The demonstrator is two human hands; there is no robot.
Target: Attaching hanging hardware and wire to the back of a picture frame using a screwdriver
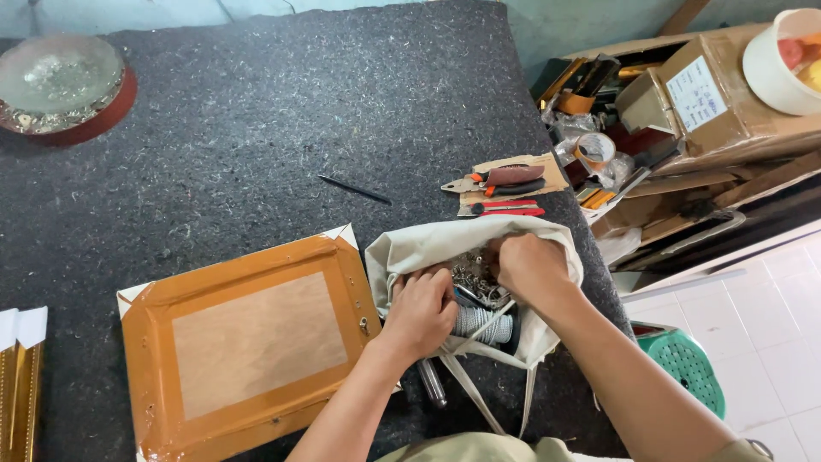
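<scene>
Digging through the cloth bag at lower centre, both the left hand and right hand are being curled into small metal hardware, so bits are probably being risked spilling onto the felt table.

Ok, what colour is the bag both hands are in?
Off-white, plain cloth bag, no pattern; the head view, the only one, shows it.

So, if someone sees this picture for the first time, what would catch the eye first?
Probably both hands in the front middle: the left hand and right hand dig inside an open beige cloth bag full of small metal parts. Just left of it lies a rectangular picture frame back, sealed with shiny brown tape, on the dark grey felt tabletop. Red-handled cutters rest behind the bag.
</scene>
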